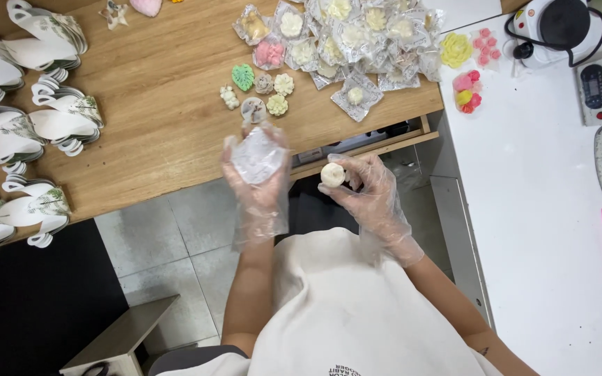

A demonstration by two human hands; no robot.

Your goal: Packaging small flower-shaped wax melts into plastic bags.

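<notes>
Both my hands wear loose clear plastic gloves. My left hand (256,177) holds a small clear plastic pouch (257,154) flat against the palm, just off the front edge of the wooden table (155,104). My right hand (367,191) pinches a small round cream-coloured moulded piece (332,174) between thumb and fingers, a short way right of the pouch. On the table just beyond my left hand lie a few loose moulded pieces (263,94), among them a green leaf, pale flowers and a grey round one.
A heap of pieces wrapped in clear pouches (357,38) covers the table's far right. Folded white paper boxes with leaf print (43,118) line the left. A white counter (538,195) at right carries pink and yellow pieces, a pink mould, a scale and a black-topped appliance.
</notes>
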